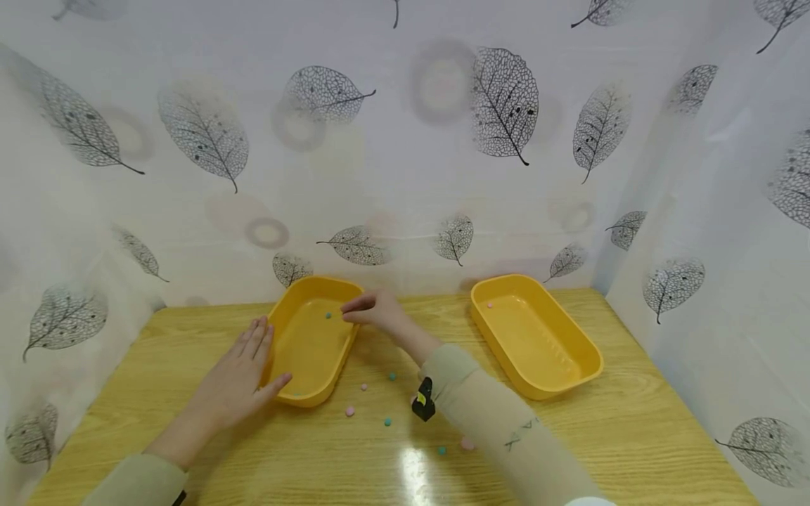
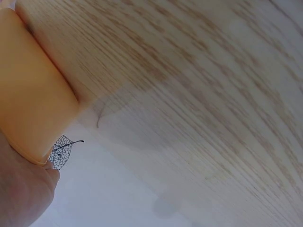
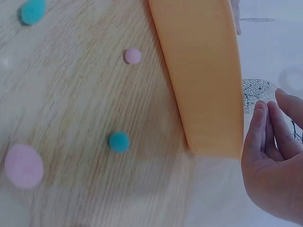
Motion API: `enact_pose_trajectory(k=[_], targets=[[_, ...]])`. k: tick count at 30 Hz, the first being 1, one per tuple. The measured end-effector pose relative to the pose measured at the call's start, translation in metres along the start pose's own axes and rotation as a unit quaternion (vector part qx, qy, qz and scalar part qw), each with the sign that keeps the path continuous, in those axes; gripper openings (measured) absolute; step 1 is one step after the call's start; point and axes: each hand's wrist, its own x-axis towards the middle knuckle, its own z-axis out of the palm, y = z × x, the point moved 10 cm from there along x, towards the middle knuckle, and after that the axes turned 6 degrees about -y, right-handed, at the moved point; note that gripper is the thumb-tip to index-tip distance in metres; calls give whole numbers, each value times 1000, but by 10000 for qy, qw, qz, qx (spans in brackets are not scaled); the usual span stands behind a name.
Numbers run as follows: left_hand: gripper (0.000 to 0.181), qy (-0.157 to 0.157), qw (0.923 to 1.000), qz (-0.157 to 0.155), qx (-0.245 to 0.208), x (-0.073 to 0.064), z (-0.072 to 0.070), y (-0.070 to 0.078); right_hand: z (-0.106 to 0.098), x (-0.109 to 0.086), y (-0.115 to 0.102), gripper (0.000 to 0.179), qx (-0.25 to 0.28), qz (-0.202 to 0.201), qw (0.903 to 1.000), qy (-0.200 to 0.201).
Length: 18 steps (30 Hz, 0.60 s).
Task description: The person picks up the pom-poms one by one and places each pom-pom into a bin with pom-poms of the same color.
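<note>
Head view: left hand (image 1: 237, 383) lies flat against the left tray (image 1: 309, 355), thumb spread; right hand (image 1: 377, 314) bunches its fingertips by the right rim, whether pinching anything I can't tell. I'd hold the tray steady, fingertips low; a green ball (image 1: 328, 315) shows inside.

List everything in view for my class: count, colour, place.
Table: one, yellowish wood, foreground
Left tray: one, yellow, on table
Right tray: one, yellow, on table
Balls: at least four, teal, three on table, one in left tray
Other balls: at least four, pink, mostly on table, one in right tray
Sheet: count unclear, white, leaf-printed, behind table
Dark object: at least one, black, by right sleeve
Sleeves: two, beige, both arms
Left hand: one, against left tray
Right hand: one, at left tray's right rim; grip unclear
</note>
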Motion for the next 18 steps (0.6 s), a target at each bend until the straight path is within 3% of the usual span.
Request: enact_pose_trajectory(k=[18], targets=[[95,21,10000,4,-24,-1,-1,1,-35,-24,1,28,-278,-23,9993,-234]])
